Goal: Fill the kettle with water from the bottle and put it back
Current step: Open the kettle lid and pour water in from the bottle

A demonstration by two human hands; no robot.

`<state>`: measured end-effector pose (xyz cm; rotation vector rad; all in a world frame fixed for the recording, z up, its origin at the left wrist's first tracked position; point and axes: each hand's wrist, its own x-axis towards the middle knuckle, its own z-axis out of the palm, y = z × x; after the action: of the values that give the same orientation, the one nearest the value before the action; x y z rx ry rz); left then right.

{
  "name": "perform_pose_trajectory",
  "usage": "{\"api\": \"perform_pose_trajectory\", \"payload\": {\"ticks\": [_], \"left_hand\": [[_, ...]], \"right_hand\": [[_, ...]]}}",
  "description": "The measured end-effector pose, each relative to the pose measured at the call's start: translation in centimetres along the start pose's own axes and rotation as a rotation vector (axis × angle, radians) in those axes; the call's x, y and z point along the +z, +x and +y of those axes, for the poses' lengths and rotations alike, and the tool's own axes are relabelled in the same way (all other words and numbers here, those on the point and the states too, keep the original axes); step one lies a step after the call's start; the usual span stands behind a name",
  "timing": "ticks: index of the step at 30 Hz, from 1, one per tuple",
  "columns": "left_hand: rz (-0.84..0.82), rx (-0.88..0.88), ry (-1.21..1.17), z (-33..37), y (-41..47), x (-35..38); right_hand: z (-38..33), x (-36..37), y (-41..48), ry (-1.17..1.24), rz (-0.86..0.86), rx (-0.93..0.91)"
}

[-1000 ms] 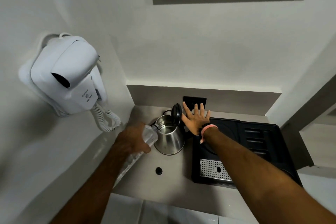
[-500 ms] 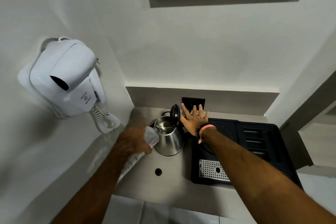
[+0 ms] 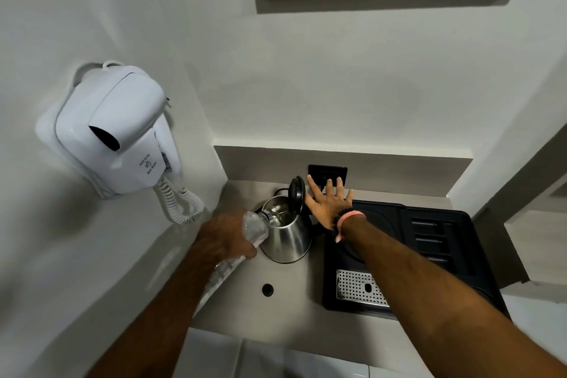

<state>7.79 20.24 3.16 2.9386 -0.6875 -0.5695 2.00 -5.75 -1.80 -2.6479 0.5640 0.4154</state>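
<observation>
A steel kettle (image 3: 287, 239) stands on the grey counter (image 3: 276, 310) with its black lid (image 3: 297, 193) flipped up. My left hand (image 3: 222, 238) grips a clear plastic bottle (image 3: 256, 228), tilted with its neck over the kettle's open mouth; water glints inside the kettle. My right hand (image 3: 329, 204) is spread flat with fingers apart just right of the raised lid, its edge touching or nearly touching the lid. It holds nothing. A pink band and dark beads sit on that wrist.
A black tray (image 3: 429, 258) with a perforated metal drip grid (image 3: 359, 287) lies right of the kettle. A dark wall socket (image 3: 327, 172) is behind my right hand. A white wall-mounted hair dryer (image 3: 119, 132) with a coiled cord hangs at left. A small round hole (image 3: 267, 289) marks the counter.
The bottle's neck has shifted slightly further over the kettle's mouth. My right hand stays spread beside the lid. The view has shifted slightly.
</observation>
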Motion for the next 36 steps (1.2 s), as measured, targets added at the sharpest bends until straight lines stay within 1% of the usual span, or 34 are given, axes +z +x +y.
{"api": "perform_pose_trajectory", "payload": {"ticks": [7, 15, 19, 21, 24, 26, 28, 31, 36], "left_hand": [[0.023, 0.000, -0.014, -0.4, 0.1, 0.4], [0.102, -0.021, -0.111, -0.8, -0.5, 1.7], [0.253, -0.037, -0.347, -1.2, -1.2, 2.5], [0.336, -0.071, -0.425, -1.6, -1.5, 3.1], [0.470, -0.177, -0.498, -2.4, -2.1, 4.7], [0.578, -0.260, -0.612, -3.0, -2.5, 6.1], [0.650, -0.327, -0.724, -3.5, -2.7, 7.2], [0.716, -0.364, -0.807, -3.6, -2.5, 8.4], [0.752, -0.410, -0.867, -3.7, -2.5, 10.3]], "right_hand": [[-0.1, -0.2, -0.2, -0.006, -0.011, 0.001], [0.0, -0.1, 0.0, -0.011, -0.020, 0.008], [0.0, -0.1, 0.0, -0.012, -0.016, 0.010], [0.0, -0.1, -0.1, -0.012, -0.018, 0.010], [0.0, 0.0, -0.1, -0.012, -0.016, 0.012], [-0.1, 0.0, 0.0, -0.012, -0.014, 0.015], [0.0, 0.1, 0.1, -0.010, -0.015, 0.016], [0.1, 0.1, 0.3, -0.012, -0.018, 0.015], [0.2, 0.2, 0.4, -0.020, -0.022, 0.017]]}}
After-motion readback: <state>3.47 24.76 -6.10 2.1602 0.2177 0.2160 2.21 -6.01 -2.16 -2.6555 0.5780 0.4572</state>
